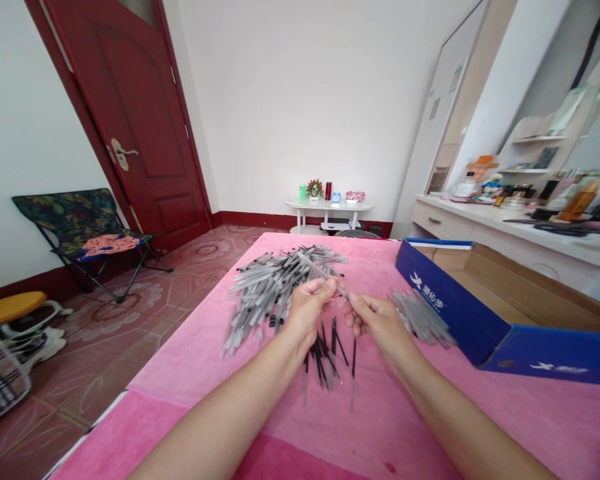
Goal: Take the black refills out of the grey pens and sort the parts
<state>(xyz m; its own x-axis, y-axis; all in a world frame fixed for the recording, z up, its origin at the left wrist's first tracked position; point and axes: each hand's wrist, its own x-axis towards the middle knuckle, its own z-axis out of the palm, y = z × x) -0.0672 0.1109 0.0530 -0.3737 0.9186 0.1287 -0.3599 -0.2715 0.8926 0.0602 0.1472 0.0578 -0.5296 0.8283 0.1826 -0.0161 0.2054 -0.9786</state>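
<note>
My left hand (310,303) is closed on a grey pen barrel (316,268) that sticks up and away from it. My right hand (375,319) pinches the near end of the same pen, close to the left fingers. A large heap of grey pen barrels (267,287) lies beyond and left of my hands on the pink cloth (205,360). Under my hands lie several thin black refills (327,353). A smaller pile of grey pens (420,319) lies right of my right hand.
An open blue cardboard box (450,307) stands at the right on the cloth. Beyond are a white dresser (505,230) with clutter, a small white table (330,207), a red door (135,113) and a folding chair (85,227).
</note>
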